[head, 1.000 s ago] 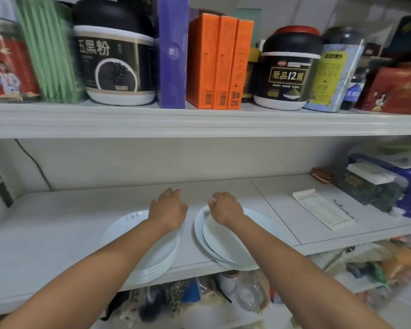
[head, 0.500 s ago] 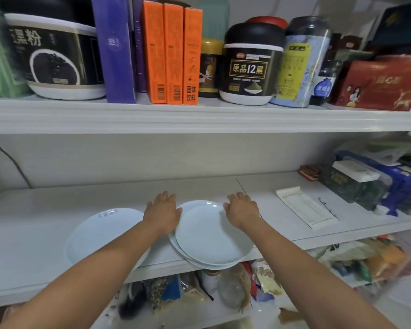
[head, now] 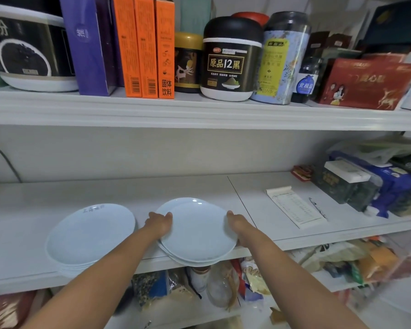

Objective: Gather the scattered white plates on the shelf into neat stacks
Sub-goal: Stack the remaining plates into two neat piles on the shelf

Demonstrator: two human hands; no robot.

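Two stacks of white plates rest on the middle shelf (head: 199, 186). The left stack (head: 90, 233) sits alone, with faint lettering on its top plate. The right stack (head: 197, 231) overhangs the shelf's front edge, and its top plates are slightly offset. My left hand (head: 159, 220) grips the left rim of the right stack. My right hand (head: 236, 222) grips its right rim, fingers curled under the edge.
A notepad (head: 294, 206) and a pen (head: 318, 207) lie right of the plates, with boxes and bags (head: 356, 181) beyond. Jars and orange cartons (head: 142, 46) fill the upper shelf. Packets crowd the shelf below (head: 199, 286).
My left hand left the left stack and went to the right stack's left rim. My right hand shifted from the plate's top to its right rim. The view moved closer and rightward.
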